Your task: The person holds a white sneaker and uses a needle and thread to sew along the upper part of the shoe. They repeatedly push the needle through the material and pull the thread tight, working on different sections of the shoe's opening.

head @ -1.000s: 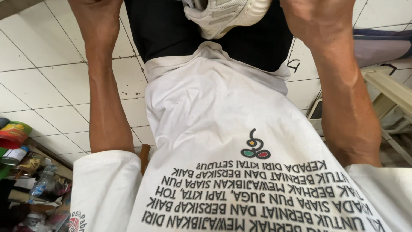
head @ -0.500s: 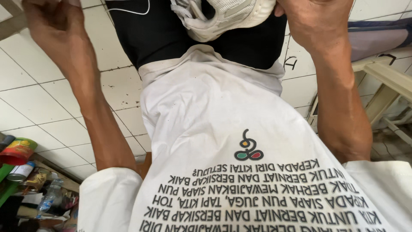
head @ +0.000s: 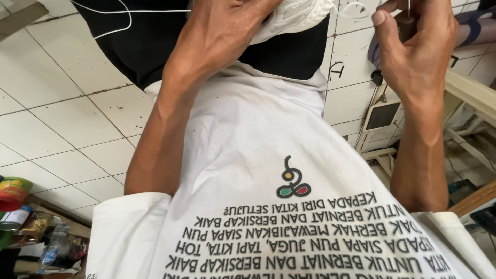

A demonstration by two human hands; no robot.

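At twelve o'clock the left hand (head: 227,31) gripped a white mesh shoe (head: 294,15), fingers curled over it. At one to two o'clock the right hand (head: 413,51) pinched a dark-handled tool (head: 407,23), white thread (head: 113,20) trailing toward eleven o'clock.

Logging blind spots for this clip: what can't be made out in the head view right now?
- White item: mostly hidden by the left hand and cut off by the top edge; its kind can't be told.
- Dark tool in the right hand: fingers cover it and its tip leaves the frame.
- White thread: too thin to trace its ends.
- Clutter at lower left: small, cropped.
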